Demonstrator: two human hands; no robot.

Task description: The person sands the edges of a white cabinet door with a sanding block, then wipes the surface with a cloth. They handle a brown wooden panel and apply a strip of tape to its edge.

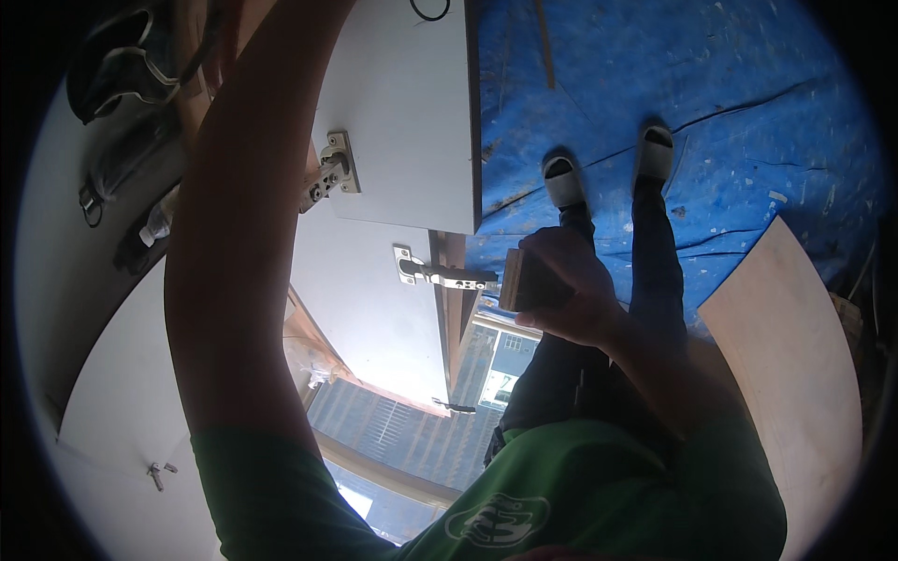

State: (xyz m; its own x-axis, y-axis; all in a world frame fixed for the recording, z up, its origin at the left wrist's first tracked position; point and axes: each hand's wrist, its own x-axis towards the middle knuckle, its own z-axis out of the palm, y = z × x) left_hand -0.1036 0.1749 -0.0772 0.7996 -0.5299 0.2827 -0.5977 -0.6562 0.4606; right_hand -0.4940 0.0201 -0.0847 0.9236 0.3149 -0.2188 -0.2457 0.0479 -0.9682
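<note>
My right hand (585,294) grips a short wooden block (512,280) with a pale layered edge and a dark side, fingers and thumb closed round it. Just left of the block, a metal cabinet hinge (412,266) juts from a white panel (374,299). Above that is another white panel (402,122) with a dark edge, carrying a second metal hinge (332,173). My left forearm (238,178) reaches up across these panels and leaves the picture at the top, so the left hand is out of sight.
Blue sheeting (599,56) covers the floor under my slippered feet. A curved pale board (795,374) stands at the right. Loose metal hardware (157,475) lies on a white surface at the lower left, and dark bags (131,154) are at the upper left.
</note>
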